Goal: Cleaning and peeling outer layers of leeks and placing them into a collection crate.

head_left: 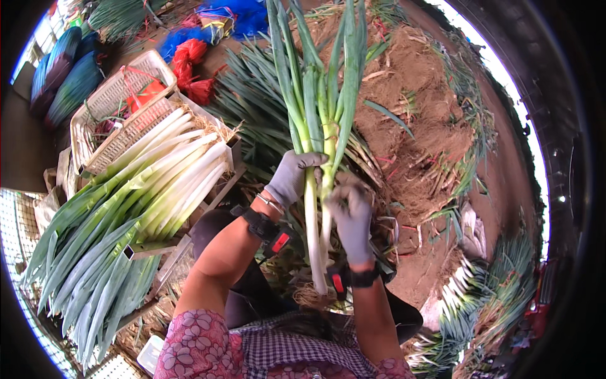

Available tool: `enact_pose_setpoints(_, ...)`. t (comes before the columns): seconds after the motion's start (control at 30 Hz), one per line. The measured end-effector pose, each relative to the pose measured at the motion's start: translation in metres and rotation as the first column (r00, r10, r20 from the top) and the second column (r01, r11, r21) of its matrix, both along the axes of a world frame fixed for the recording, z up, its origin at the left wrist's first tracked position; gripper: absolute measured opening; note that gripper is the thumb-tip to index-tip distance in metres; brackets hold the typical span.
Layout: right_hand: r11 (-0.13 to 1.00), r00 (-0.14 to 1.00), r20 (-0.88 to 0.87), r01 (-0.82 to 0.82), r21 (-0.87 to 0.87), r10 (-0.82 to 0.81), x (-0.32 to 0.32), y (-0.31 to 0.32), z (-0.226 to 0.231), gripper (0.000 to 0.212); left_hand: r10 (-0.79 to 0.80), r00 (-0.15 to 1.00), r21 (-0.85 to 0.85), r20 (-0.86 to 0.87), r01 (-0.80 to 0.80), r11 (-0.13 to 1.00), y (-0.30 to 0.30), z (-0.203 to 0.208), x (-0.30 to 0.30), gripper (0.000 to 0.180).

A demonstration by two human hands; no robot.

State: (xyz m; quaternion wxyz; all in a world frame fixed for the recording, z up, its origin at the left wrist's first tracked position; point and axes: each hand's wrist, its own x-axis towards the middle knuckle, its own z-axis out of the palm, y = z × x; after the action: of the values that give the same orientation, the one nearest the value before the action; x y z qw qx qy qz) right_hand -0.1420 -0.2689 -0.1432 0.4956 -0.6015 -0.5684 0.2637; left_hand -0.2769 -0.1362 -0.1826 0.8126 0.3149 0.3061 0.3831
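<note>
Head view: the left hand (291,177) grips a leek (314,126) upright to steady it, while the right hand (351,215) pinches its outer skin.

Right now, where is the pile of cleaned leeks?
In the head view, the pile of cleaned leeks lies on the person's left, beside the left hand, its white ends toward the white plastic basket.

Both forearms bare, rising from lower edge, converging toward centre. Both hands in grey gloves. Left hand (291,175) higher, fingers curled shut, wrist bent inward, thin bangle and black strap with red tab at wrist. Right hand (351,218) lower, closed, back facing the camera, black strap on wrist.
</note>
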Motion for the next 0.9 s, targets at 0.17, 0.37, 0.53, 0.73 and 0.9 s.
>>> enact_pose_setpoints(0.17,1.000,0.577,-0.816,-0.015,0.011,0.018,0.001,-0.044,-0.010,0.008,0.075,0.995,0.071,-0.060,-0.071,0.995,0.018,0.003,-0.013,0.022)
enact_pose_setpoints(0.37,0.937,0.964,-0.131,0.184,-0.296,-0.231,0.022,-0.096,-0.044,0.030,0.103,0.995,0.030,0.015,-0.103,0.994,0.003,0.005,-0.014,0.018)
enact_pose_setpoints(0.53,0.934,0.955,0.273,-0.013,-0.357,0.118,0.030,-0.074,-0.051,0.026,0.014,0.998,0.118,-0.054,-0.007,0.993,-0.008,0.008,-0.014,0.022)
enact_pose_setpoints(0.73,0.802,0.995,0.091,0.032,-0.596,0.028,0.039,-0.019,-0.011,0.034,-0.214,0.945,0.267,-0.248,0.279,0.922,-0.027,-0.001,0.020,0.023)
enact_pose_setpoints(0.9,0.884,0.994,0.086,-0.013,-0.467,0.060,0.007,-0.104,-0.011,0.033,0.075,0.962,0.059,-0.264,-0.061,0.996,0.002,-0.030,0.031,0.012)
